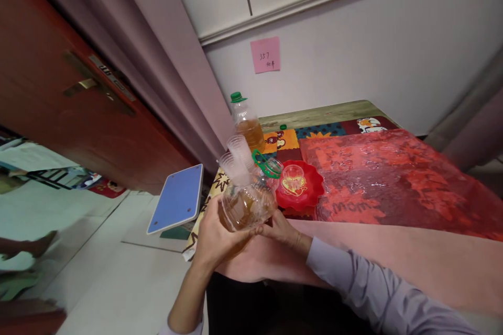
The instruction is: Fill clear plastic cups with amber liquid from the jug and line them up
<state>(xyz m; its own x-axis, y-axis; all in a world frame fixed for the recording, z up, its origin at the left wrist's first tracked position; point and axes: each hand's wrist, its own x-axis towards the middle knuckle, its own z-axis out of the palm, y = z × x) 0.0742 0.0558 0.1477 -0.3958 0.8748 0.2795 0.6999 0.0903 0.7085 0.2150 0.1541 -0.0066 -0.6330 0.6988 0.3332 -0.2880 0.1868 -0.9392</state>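
Both hands hold a clear plastic bottle (pixel 247 207) of amber liquid, tilted, its open neck with a green handle pointing right. My left hand (pixel 216 233) wraps round its left side, and my right hand (pixel 277 229) grips its lower right side. The neck is above a red scalloped plate (pixel 312 193), on which a clear cup (pixel 293 177) stands. Stacked clear plastic cups (pixel 236 159) are just behind the held bottle. Beyond them stands a second bottle (pixel 251 133) with a green cap, partly full of amber liquid.
A red plastic-covered cloth (pixel 377 183) lies over the table's right side, with a pink cloth (pixel 373 251) along the near edge. A small green cap (pixel 283 127) lies at the back. Left of the table are a blue board (pixel 176 199) and a door (pixel 78 78). Someone's foot (pixel 41 244) shows far left.
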